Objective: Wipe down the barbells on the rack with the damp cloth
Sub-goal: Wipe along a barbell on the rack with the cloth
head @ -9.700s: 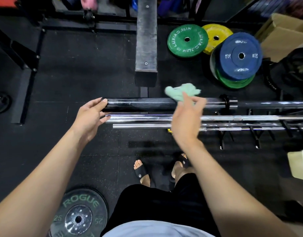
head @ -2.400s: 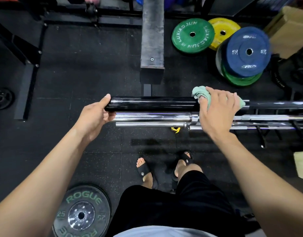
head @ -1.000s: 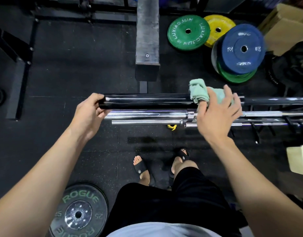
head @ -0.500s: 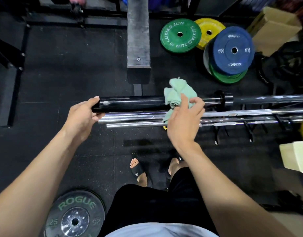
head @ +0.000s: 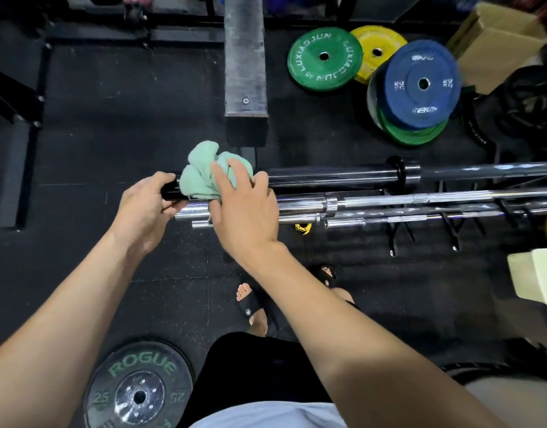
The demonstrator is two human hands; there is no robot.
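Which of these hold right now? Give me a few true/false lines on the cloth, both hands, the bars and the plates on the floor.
1. The right hand holds the green cloth against the black barbell sleeve. True.
2. The cloth sits beside the sleeve's collar. False: it is at the free end, close to the left hand; the collar is far off to the right.
3. The left hand holds the end of the black sleeve. True.
4. The blue plate lies under the green plate. False: they lie apart; the blue one tops another stack.
5. The chrome bars lie nearer the person than the black sleeve. True.
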